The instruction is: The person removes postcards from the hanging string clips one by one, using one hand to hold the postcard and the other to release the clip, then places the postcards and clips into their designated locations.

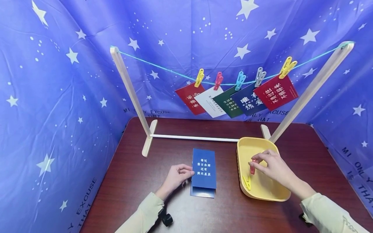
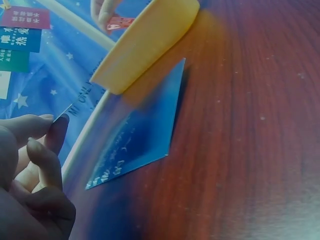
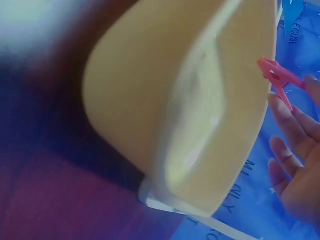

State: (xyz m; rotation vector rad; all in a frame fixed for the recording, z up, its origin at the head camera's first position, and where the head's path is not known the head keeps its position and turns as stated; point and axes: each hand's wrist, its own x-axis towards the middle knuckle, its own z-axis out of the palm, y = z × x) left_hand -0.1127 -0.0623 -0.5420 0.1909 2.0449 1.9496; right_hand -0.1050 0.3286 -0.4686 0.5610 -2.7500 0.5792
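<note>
A blue card (image 1: 205, 166) with white writing is pinched by its edge between the thumb and finger of the left hand (image 1: 175, 177), above a second blue card (image 2: 142, 132) on the table (image 1: 131, 184). The right hand (image 1: 275, 166) pinches a red clothespin (image 1: 252, 168) over the yellow basin (image 1: 266, 190), where a yellow clothespin (image 1: 247, 183) lies. Behind, five cards (image 1: 228, 102) hang clipped to a cord (image 1: 158, 66) between two wooden posts (image 1: 131, 92).

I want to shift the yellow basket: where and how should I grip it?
Probably pinch the basket by its near rim, from the front: it stands upright with that edge uncovered, while its far end lies near a wooden post and the right hand reaches over its right side.
</note>
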